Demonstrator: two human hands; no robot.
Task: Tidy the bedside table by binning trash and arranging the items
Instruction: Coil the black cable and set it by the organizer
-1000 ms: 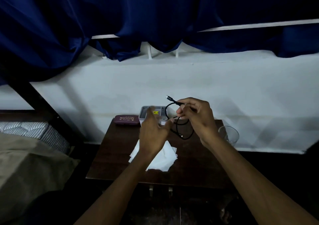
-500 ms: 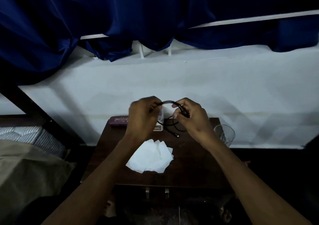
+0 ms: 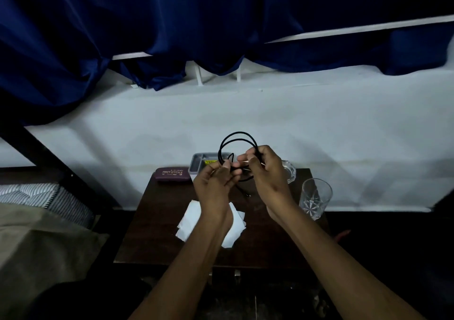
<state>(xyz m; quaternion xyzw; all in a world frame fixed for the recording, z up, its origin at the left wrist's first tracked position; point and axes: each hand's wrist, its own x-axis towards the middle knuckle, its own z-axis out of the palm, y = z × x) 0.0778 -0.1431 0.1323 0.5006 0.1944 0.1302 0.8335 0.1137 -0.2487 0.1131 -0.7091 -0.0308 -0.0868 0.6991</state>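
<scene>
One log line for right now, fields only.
step: coiling cable | left hand: pinching it | right hand: gripping loops | tissue: on table, unbinned

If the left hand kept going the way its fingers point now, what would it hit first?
Probably the black cable that both hands hold; the left hand points up and away toward its loops. Beyond it lies the grey tray, though depth is unclear.

Both hands [image 3: 242,174] hold a looped black cable [image 3: 237,141] above the table [image 3: 157,224]
</scene>
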